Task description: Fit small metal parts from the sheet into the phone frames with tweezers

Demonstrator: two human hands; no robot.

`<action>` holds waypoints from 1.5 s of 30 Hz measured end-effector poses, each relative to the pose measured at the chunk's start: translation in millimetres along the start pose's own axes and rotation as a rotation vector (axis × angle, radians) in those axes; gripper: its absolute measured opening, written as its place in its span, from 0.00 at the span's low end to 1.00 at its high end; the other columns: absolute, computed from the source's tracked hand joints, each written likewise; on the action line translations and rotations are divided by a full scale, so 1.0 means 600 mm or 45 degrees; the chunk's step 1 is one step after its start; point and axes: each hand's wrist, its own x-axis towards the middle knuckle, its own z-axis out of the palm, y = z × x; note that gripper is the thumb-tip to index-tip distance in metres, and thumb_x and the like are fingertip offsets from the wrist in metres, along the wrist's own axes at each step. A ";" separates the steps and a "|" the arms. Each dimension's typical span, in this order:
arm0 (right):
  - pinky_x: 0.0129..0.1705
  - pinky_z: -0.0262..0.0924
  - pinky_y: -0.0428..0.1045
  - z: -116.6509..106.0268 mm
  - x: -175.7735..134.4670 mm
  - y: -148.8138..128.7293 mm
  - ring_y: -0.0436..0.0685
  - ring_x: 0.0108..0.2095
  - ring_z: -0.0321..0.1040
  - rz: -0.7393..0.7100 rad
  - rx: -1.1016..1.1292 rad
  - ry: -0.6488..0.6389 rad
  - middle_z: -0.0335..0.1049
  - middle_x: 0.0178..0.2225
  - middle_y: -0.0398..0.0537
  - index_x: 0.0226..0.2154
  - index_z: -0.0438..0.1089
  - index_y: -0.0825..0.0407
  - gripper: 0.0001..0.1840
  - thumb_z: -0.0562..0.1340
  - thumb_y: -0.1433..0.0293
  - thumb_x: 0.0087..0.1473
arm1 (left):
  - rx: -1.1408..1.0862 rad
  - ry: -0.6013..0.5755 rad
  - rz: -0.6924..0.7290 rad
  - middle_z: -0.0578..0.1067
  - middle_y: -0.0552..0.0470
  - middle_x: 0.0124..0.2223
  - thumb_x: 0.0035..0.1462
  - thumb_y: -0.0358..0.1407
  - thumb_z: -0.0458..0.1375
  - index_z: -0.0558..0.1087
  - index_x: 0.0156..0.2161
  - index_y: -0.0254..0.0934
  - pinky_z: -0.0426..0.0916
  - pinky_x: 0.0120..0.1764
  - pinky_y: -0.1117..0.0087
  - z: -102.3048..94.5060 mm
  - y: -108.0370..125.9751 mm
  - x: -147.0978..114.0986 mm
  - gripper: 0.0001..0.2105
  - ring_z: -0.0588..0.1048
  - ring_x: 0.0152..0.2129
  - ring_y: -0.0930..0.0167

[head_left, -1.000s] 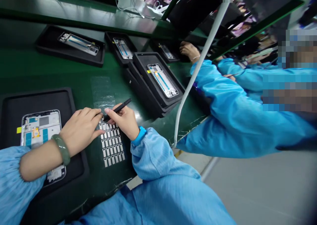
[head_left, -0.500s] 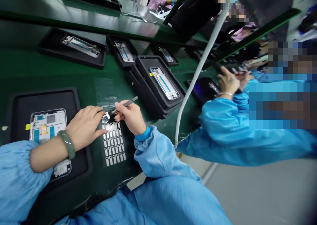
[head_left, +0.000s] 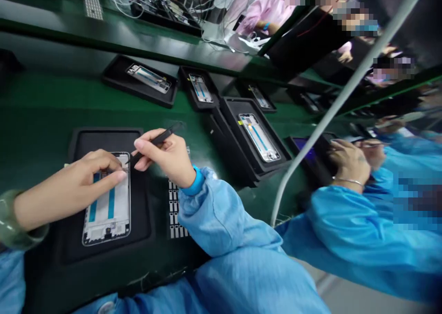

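Note:
A phone frame (head_left: 119, 208) with blue strips lies in a black tray (head_left: 147, 222) in front of me. Over the upper part of the frame is my left hand (head_left: 86, 178), thumb and fingertips drawn together near its right edge; whatever is between them is too small to make out. My right hand (head_left: 165, 159) grips dark tweezers (head_left: 160, 138), their tips pointing down-left toward the left fingertips. Partly hidden under the right forearm is a sheet of small silvery stickers (head_left: 174, 208).
Stacked black trays (head_left: 238, 153) hold another phone frame (head_left: 259, 137) to the right. More trays with frames (head_left: 150, 78) line the back below a shelf (head_left: 145, 37). A pale hose (head_left: 311, 143) crosses diagonally. A co-worker's hands (head_left: 352, 164) are at the far right.
Both hands have moved left from the sticker sheet to the phone frame, the tweezers still in my right hand. The camera view has shifted, and surroundings appear lower and further right.

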 end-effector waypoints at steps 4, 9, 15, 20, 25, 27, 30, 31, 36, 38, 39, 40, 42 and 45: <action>0.24 0.71 0.43 0.019 0.033 0.034 0.48 0.21 0.73 0.039 0.134 0.117 0.73 0.24 0.38 0.28 0.67 0.51 0.19 0.71 0.57 0.40 | 0.314 0.076 0.136 0.67 0.45 0.58 0.55 0.59 0.50 0.66 0.53 0.42 0.62 0.57 0.51 -0.014 -0.065 -0.024 0.28 0.64 0.57 0.56; 0.24 0.71 0.43 0.042 0.052 0.071 0.49 0.21 0.74 0.089 0.102 0.138 0.71 0.20 0.37 0.27 0.67 0.51 0.19 0.71 0.56 0.40 | 0.373 0.073 0.200 0.66 0.43 0.60 0.55 0.58 0.51 0.62 0.55 0.40 0.54 0.61 0.46 0.006 -0.098 -0.041 0.30 0.62 0.59 0.56; 0.23 0.70 0.43 0.052 0.049 0.082 0.51 0.21 0.74 0.131 -0.233 0.108 0.70 0.17 0.38 0.27 0.69 0.51 0.18 0.69 0.55 0.43 | 0.411 0.223 0.156 0.67 0.40 0.57 0.55 0.57 0.53 0.64 0.50 0.37 0.50 0.62 0.46 0.029 -0.084 -0.063 0.27 0.64 0.57 0.56; 0.23 0.69 0.42 0.054 0.043 0.083 0.51 0.22 0.74 0.108 -0.327 0.122 0.70 0.18 0.38 0.28 0.69 0.51 0.18 0.67 0.54 0.46 | 0.382 0.220 0.152 0.68 0.40 0.56 0.56 0.57 0.51 0.64 0.49 0.37 0.53 0.61 0.44 0.028 -0.078 -0.064 0.27 0.65 0.55 0.56; 0.23 0.69 0.42 0.056 0.042 0.081 0.51 0.21 0.74 0.112 -0.368 0.125 0.69 0.18 0.38 0.29 0.68 0.52 0.18 0.67 0.55 0.47 | 0.402 0.236 0.173 0.68 0.40 0.56 0.55 0.58 0.52 0.64 0.49 0.36 0.53 0.61 0.45 0.031 -0.079 -0.064 0.28 0.65 0.56 0.56; 0.23 0.69 0.42 0.055 0.043 0.082 0.51 0.22 0.74 0.102 -0.385 0.117 0.69 0.18 0.38 0.29 0.68 0.52 0.17 0.66 0.55 0.48 | 0.411 0.245 0.180 0.67 0.39 0.56 0.55 0.58 0.52 0.64 0.50 0.36 0.53 0.61 0.46 0.031 -0.079 -0.064 0.28 0.65 0.56 0.56; 0.24 0.69 0.43 0.055 0.043 0.085 0.51 0.22 0.75 0.086 -0.418 0.110 0.70 0.18 0.38 0.29 0.68 0.52 0.17 0.66 0.55 0.49 | 0.413 0.251 0.191 0.67 0.38 0.56 0.56 0.57 0.52 0.64 0.50 0.35 0.54 0.60 0.46 0.031 -0.079 -0.064 0.28 0.65 0.56 0.55; 0.24 0.69 0.43 0.055 0.044 0.085 0.51 0.23 0.75 0.081 -0.428 0.111 0.70 0.18 0.38 0.29 0.68 0.52 0.17 0.66 0.55 0.49 | 0.413 0.253 0.196 0.67 0.38 0.56 0.56 0.57 0.52 0.64 0.50 0.35 0.54 0.60 0.46 0.031 -0.079 -0.064 0.28 0.65 0.56 0.55; 0.26 0.69 0.43 0.055 0.043 0.086 0.50 0.22 0.75 0.055 -0.461 0.112 0.70 0.18 0.37 0.30 0.69 0.51 0.16 0.65 0.56 0.50 | 0.424 0.253 0.206 0.68 0.38 0.56 0.56 0.57 0.52 0.64 0.49 0.36 0.54 0.61 0.46 0.031 -0.081 -0.063 0.27 0.65 0.56 0.55; 0.26 0.69 0.44 0.054 0.044 0.086 0.50 0.22 0.74 0.043 -0.476 0.110 0.70 0.18 0.37 0.30 0.69 0.51 0.16 0.65 0.55 0.50 | 0.428 0.251 0.203 0.67 0.38 0.56 0.56 0.57 0.52 0.64 0.49 0.36 0.54 0.61 0.46 0.031 -0.080 -0.064 0.27 0.64 0.56 0.55; 0.26 0.69 0.44 0.054 0.044 0.086 0.50 0.21 0.74 0.040 -0.481 0.106 0.70 0.17 0.37 0.30 0.69 0.51 0.16 0.65 0.55 0.51 | 0.429 0.251 0.201 0.67 0.38 0.57 0.56 0.57 0.52 0.64 0.50 0.36 0.54 0.61 0.46 0.032 -0.080 -0.064 0.27 0.64 0.56 0.55; 0.26 0.69 0.44 0.054 0.044 0.086 0.50 0.21 0.74 0.039 -0.486 0.100 0.70 0.17 0.37 0.29 0.68 0.51 0.16 0.65 0.55 0.51 | 0.428 0.252 0.199 0.67 0.39 0.57 0.56 0.57 0.52 0.64 0.50 0.36 0.54 0.61 0.46 0.032 -0.080 -0.064 0.27 0.64 0.56 0.55; 0.27 0.70 0.44 0.054 0.044 0.086 0.50 0.22 0.75 0.032 -0.506 0.087 0.70 0.18 0.37 0.29 0.68 0.51 0.16 0.65 0.55 0.51 | 0.419 0.257 0.198 0.67 0.39 0.57 0.56 0.57 0.51 0.64 0.50 0.36 0.54 0.61 0.46 0.032 -0.080 -0.064 0.27 0.64 0.56 0.55; 0.31 0.70 0.45 0.054 0.043 0.086 0.50 0.23 0.75 0.023 -0.561 0.085 0.70 0.18 0.37 0.30 0.68 0.50 0.14 0.64 0.57 0.53 | 0.409 0.260 0.192 0.67 0.39 0.57 0.57 0.56 0.51 0.63 0.50 0.37 0.55 0.60 0.46 0.032 -0.081 -0.065 0.26 0.64 0.57 0.55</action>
